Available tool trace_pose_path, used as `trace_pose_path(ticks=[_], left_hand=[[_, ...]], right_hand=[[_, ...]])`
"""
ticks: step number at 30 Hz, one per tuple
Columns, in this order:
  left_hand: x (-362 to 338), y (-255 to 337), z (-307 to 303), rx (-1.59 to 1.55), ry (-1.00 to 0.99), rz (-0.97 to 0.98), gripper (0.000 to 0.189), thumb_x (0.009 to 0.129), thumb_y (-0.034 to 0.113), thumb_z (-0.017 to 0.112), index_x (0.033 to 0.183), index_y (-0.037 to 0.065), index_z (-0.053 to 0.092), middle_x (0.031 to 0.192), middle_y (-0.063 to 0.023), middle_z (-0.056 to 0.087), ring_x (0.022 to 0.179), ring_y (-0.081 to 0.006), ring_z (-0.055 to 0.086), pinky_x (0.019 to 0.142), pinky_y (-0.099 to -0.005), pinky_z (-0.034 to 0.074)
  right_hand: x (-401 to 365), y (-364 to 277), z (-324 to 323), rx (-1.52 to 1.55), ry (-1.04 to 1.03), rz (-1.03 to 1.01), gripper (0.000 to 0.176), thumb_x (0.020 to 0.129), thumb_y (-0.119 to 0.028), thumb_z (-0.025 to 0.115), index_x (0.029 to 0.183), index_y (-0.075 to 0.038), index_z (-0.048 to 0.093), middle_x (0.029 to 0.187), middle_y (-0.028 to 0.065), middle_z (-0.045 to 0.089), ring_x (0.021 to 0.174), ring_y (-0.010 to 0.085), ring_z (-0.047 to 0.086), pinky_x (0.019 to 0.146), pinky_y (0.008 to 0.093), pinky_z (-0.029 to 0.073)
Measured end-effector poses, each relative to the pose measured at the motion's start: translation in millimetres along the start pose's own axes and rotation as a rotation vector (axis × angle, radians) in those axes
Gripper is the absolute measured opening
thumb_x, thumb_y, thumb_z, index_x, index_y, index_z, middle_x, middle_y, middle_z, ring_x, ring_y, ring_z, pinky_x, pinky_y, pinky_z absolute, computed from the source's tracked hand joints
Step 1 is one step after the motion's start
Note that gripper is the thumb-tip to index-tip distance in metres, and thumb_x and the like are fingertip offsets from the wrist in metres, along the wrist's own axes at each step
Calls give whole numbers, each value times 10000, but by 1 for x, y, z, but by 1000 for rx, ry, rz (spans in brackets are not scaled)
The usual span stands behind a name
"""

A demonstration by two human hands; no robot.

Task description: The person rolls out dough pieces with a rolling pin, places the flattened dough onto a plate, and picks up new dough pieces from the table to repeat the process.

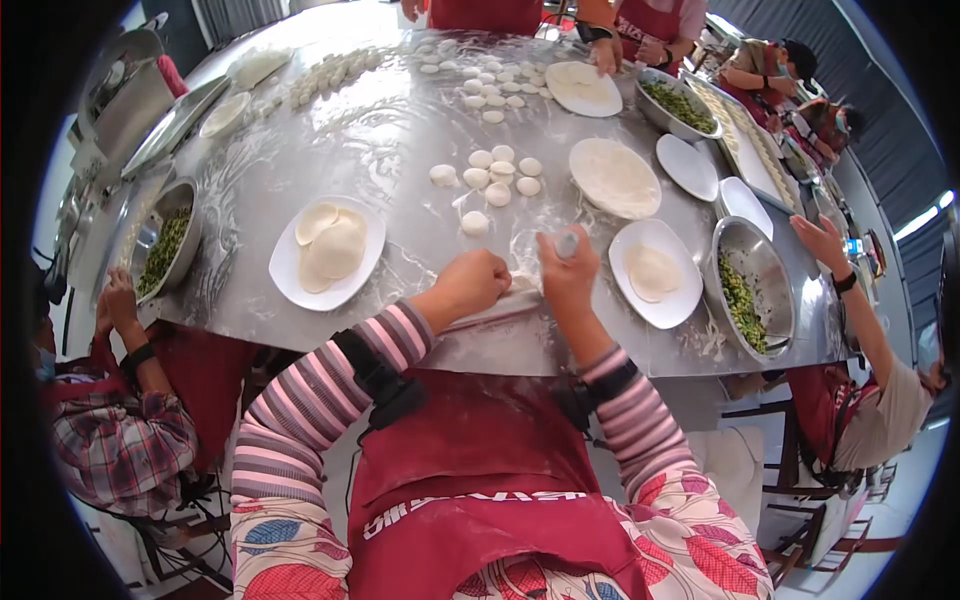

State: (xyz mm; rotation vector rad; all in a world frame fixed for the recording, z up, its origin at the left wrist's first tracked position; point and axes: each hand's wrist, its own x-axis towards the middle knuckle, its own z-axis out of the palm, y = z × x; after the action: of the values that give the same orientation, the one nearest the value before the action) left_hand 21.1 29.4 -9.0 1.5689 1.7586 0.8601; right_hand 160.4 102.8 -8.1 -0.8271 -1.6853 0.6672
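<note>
Steel-grey and streaked with flour, the table [400, 225] fills the middle of the room. White lettering [480, 505] crosses the red apron [470, 440], upside down and partly lost in folds, so its words cannot be made out; a small blue label [853, 247] at the far right is also too small to read.

The left hand [478, 281] is closed, fingers curled in beside a small piece of dough [523, 283]; whether it grips the dough cannot be told. The right hand [570, 268] is wrapped around a pale rod [567, 244], one rounded end showing. The dough lies between the hands, near the table's front edge.

Dough balls [498, 194] sit just beyond. White plates of flat dough rounds stand either side, the left plate [285, 270] and the right plate [672, 306]. Metal bowls of chopped greens, co-workers in red aprons, dark curtains [905, 110] and chairs surround them.
</note>
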Motion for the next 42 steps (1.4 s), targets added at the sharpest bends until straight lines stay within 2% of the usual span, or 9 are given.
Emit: trace_pose_path(ticks=[5,7,11,15,17,24,27,35,42], left_hand=[[-2,-8,-9,190,-96,129,153,677,148,640,726,5,611,651,-123,608,637,-242,603,600,-330,469],[-11,-14,-10,198,-51,110,142,670,132,627,723,5,595,662,-120,609,641,-239,602,592,-328,466],[-19,0,-8,66,-148,-88,144,674,135,630,708,8,572,696,-142,612,670,-265,600,614,-354,462],[0,-1,-5,190,62,10,152,700,146,626,719,2,583,688,-150,608,657,-258,597,624,-358,458],[1,2,-11,192,-159,103,143,700,142,622,725,3,593,691,-149,608,658,-260,597,621,-353,458],[-11,-9,-7,34,-232,19,134,709,133,607,735,1,595,689,-147,606,649,-262,593,611,-345,459],[4,-9,-3,133,-52,37,136,712,135,595,736,1,593,682,-145,603,638,-261,590,608,-348,460],[-11,-14,-16,1,-285,-38,146,750,136,560,774,-6,586,739,-161,611,690,-283,599,629,-369,458],[1,7,-14,243,-172,43,145,748,133,555,791,-2,584,743,-177,604,716,-308,594,648,-389,451]], right_hand=[[-20,-1,-19,-43,24,-50,210,699,-66,691,770,-28,497,549,132,509,455,223,468,463,333,398],[-46,-5,-38,62,2,82,209,693,-54,695,763,-38,499,562,120,516,470,213,469,472,323,402],[-22,-7,-18,-40,40,3,205,699,-55,690,777,-17,504,561,144,521,463,237,493,465,324,400],[0,1,0,-75,6,-26,206,701,-59,688,788,-11,508,568,153,529,467,254,508,470,330,403],[-8,-2,-7,-71,-14,-33,209,703,-65,688,792,-9,507,572,156,533,471,265,512,473,333,405],[-25,-10,-21,-43,2,65,217,708,-112,694,791,-23,514,590,155,553,505,298,539,490,336,422],[5,-3,3,-97,-10,25,211,706,-110,697,777,-33,514,600,147,558,512,285,550,499,334,428],[-42,-10,-36,81,-43,165,188,712,-90,679,774,-31,512,596,149,545,518,293,547,497,358,418],[-1,-5,-2,-110,-4,-11,186,709,-72,675,754,-28,500,576,139,525,486,287,503,493,345,412]])
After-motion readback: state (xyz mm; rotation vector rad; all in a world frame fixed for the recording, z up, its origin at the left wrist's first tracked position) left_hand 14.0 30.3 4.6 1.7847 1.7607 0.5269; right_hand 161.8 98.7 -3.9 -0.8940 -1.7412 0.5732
